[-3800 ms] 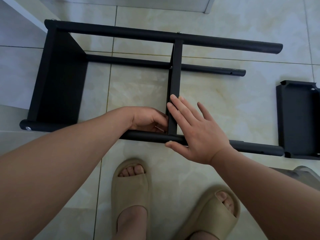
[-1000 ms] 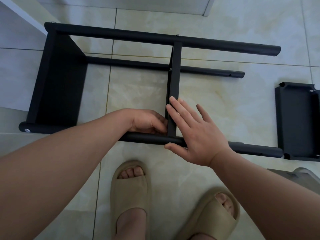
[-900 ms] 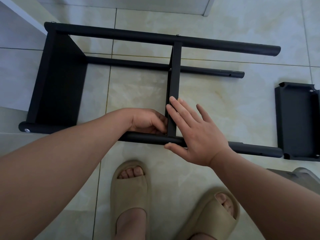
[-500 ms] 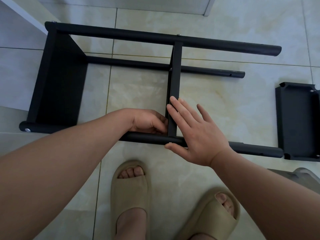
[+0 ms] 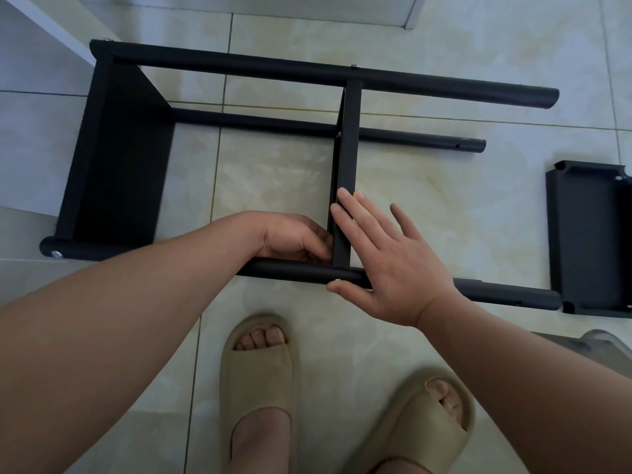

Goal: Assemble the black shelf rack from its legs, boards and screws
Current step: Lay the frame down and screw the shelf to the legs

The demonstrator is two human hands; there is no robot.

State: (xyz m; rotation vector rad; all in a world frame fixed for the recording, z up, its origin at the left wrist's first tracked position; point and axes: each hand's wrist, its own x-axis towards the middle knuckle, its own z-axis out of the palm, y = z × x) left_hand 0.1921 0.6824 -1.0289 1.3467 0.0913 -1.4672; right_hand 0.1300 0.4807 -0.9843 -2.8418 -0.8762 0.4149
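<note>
Pale tile floor (image 5: 444, 206), white furniture edge (image 5: 44, 25) at top left, two beige sandals (image 5: 260, 371) at the bottom, a grey object (image 5: 602, 343) cut off at lower right. Both forearms cross the lower frame, and the left one hides part of the near leg (image 5: 290, 270). The black rack lies on its side on the floor, part built. At its left end the end board (image 5: 119, 165) joins the far leg (image 5: 273, 68), the lower leg (image 5: 256, 123) behind it and the near leg, with a screw head (image 5: 56, 254) showing at the near leg's left tip. The middle board (image 5: 347, 148) runs between the far and near legs. Left hand (image 5: 294, 237) is tucked against the middle board's left face just above the near leg, fingers curled; can't tell if they pinch anything. Right hand (image 5: 396, 268) lies flat and spread, fingers (image 5: 355, 213) straight on the middle board, thumb (image 5: 345, 290) against the near leg by a small screw (image 5: 338, 280). At far right a loose board (image 5: 588, 241) lies on the floor, beside the near leg's right tip.
</note>
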